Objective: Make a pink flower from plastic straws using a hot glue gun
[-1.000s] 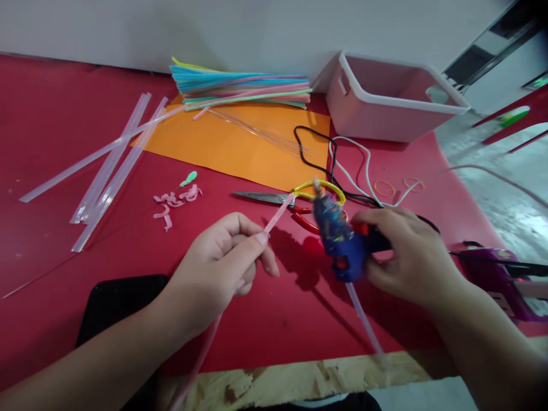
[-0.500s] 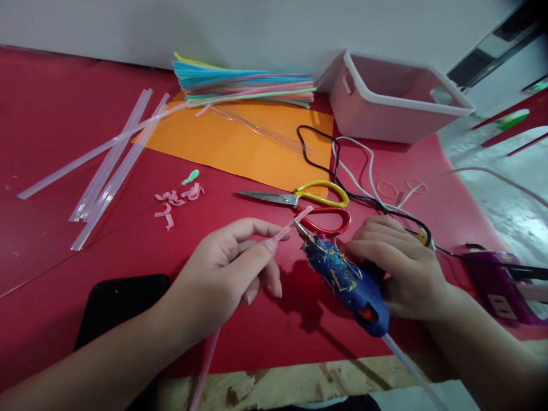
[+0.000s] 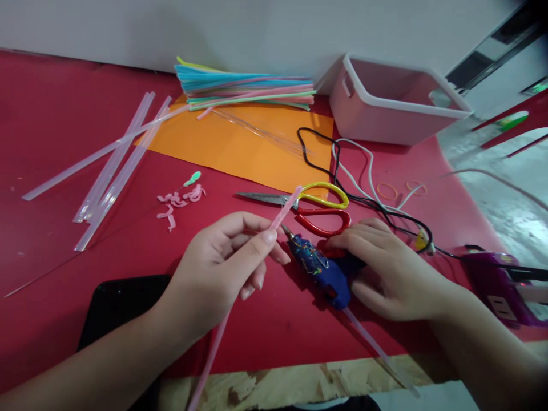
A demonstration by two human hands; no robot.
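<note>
A pink pipe cleaner point(image 3: 286, 209) is pinched between thumb and fingers of my left hand point(image 3: 235, 257), its upper end pointing up and right, its tail hanging below the hand. My right hand point(image 3: 385, 268) is wrapped round the handle of a blue glue gun point(image 3: 323, 271). The gun's nozzle is close beside the pipe cleaner near my left fingertips; whether they touch I cannot tell. A glue stick point(image 3: 377, 348) sticks out of the gun's rear. Scissors point(image 3: 295, 202) with one yellow and one red handle lie behind the hands.
Clear glue sticks point(image 3: 117, 171) and pink scraps point(image 3: 171, 200) lie left. Pipe cleaners point(image 3: 248, 88) rest on orange paper point(image 3: 240, 142) at the back. A pink bin point(image 3: 385, 117), cables point(image 3: 372, 200) and a purple power strip point(image 3: 492, 285) are right, a black phone point(image 3: 122, 302) front left.
The glue gun and my right hand have moved left and lower, with the gun's rear swung down. The pipe cleaner in my left hand now points more steeply upward.
</note>
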